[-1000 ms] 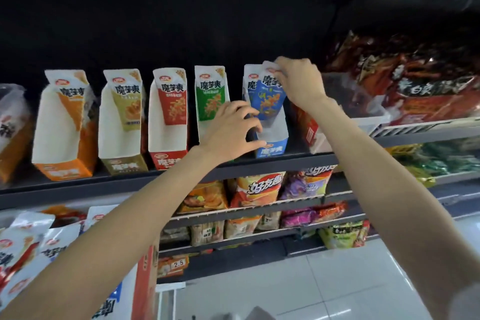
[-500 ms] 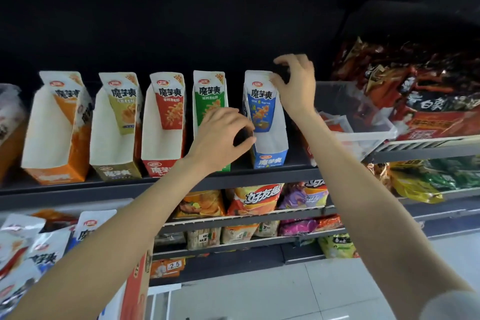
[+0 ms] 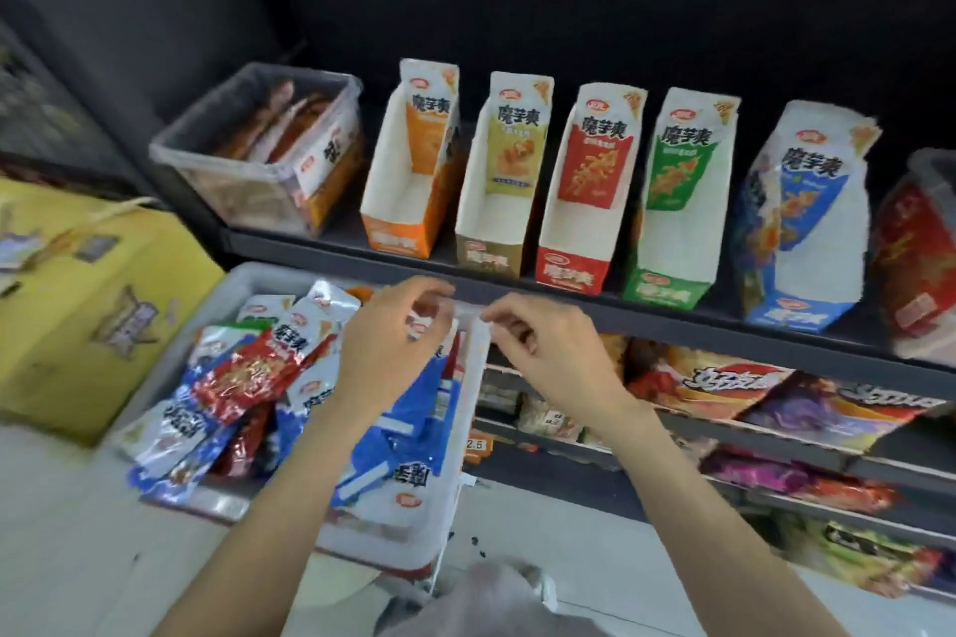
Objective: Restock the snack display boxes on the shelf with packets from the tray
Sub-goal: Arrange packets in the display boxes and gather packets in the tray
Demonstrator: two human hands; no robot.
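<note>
- Left hand (image 3: 383,352) hangs over the right end of the white tray (image 3: 248,274), fingers curled, tips pinched near the top edge of a blue-and-white packet (image 3: 408,409). Frame is blurred there, so the grip looks to be on that packet but I can't confirm contact.
- Right hand (image 3: 548,352) is just right of the tray's right wall, fingers curled, thumb and forefinger nipped on what looks like the tray's rim or a white packet edge; can't tell which.
- The two hands sit close together, a narrow gap between them, both just below the front lip of the shelf (image 3: 569,303).
- Tray is heaped with loose packets (image 3: 248,372), red, blue and white, several spilling over its near-left edge.
- On the shelf, five display boxes in a row, upright and slightly tilted: orange box (image 3: 408,202), tan box (image 3: 496,222), red box (image 3: 579,233), green box (image 3: 667,248), blue box (image 3: 796,248).
- Orange, tan, red and green boxes show bare white inner walls; the blue box holds packets and bulges at its sides.
- Small gaps between neighbouring boxes; open dark space above all of them up to the next level.
- Clear plastic bin (image 3: 258,155) with brown packets sits at the shelf's left end, apart from the orange box.
- Yellow carton (image 3: 93,285) stands left of the tray, its corner near the tray's left wall.
- Lower shelves right of the hands carry larger snack bags (image 3: 724,388).
</note>
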